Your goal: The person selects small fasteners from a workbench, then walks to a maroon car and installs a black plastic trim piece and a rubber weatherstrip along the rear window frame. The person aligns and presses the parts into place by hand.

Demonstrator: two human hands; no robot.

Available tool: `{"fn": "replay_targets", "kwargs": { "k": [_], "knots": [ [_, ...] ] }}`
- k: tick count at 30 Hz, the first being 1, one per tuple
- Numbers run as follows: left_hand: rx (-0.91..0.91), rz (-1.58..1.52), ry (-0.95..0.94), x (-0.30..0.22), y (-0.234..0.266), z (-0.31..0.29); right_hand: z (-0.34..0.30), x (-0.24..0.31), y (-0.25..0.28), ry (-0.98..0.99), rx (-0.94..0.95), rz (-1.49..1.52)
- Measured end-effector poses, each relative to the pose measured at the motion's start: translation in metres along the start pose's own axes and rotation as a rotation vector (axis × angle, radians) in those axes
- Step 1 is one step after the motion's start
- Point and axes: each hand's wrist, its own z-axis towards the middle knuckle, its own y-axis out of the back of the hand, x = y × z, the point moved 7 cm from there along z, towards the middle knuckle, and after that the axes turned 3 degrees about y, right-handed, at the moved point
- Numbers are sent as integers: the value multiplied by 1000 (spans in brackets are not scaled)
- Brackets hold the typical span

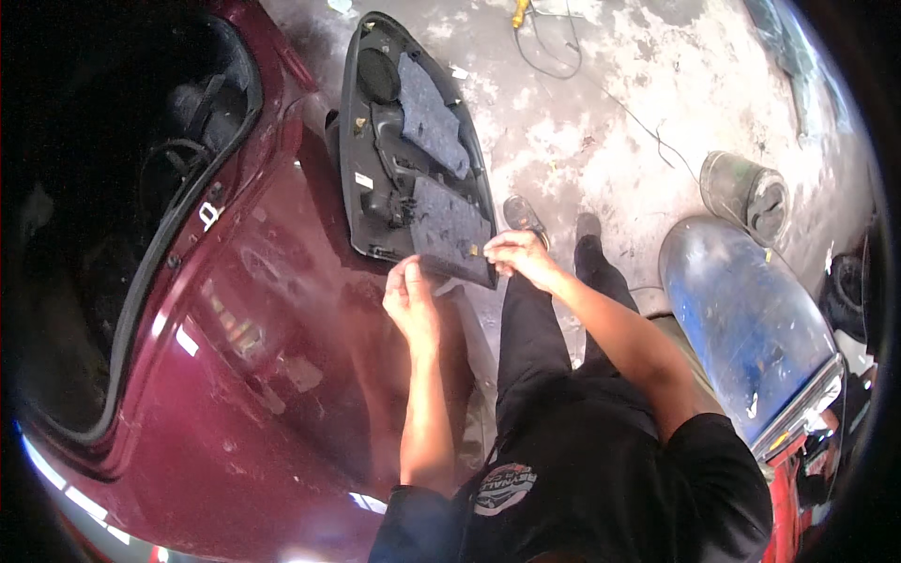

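Note:
A black plastic car trim panel [383, 150], its inner side up, lies slanted before me. Blue-grey felt pads [432, 108] and small yellowish clips cover parts of it. At its near edge, my left hand [411, 305] has its fingertips pinched together on the border. My right hand [526, 258] grips the near right corner with thumb and fingers closed, beside one yellowish clip [474, 251]. To the left, close to the panel, is the maroon car body [272, 319].
A dark opening in the car has a black rubber seal [131, 328] and a metal striker [208, 216]. At right stand a dirty bucket [746, 197] and a scuffed blue rounded object [741, 319]. A cable [648, 127] runs across the stained floor from a yellow tool [520, 13].

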Motion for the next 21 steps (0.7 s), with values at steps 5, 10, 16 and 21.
{"fn": "replay_targets", "kwargs": {
  "k": [5, 10, 16, 21],
  "knots": [
    [106, -5, 40, -25, -46, 18, 7, 9, 71, -52, -157, -8],
    [-21, 203, -106, -68, -50, 54, 28, 37, 119, -58, -264, 6],
    [-145, 613, -245, -154, -55, 141, 105, 76, 138, 25, -301, 20],
    [-76, 1142, -380, -155, -96, 233, 226, 134, 119, 81, -328, 28]
  ]
}}
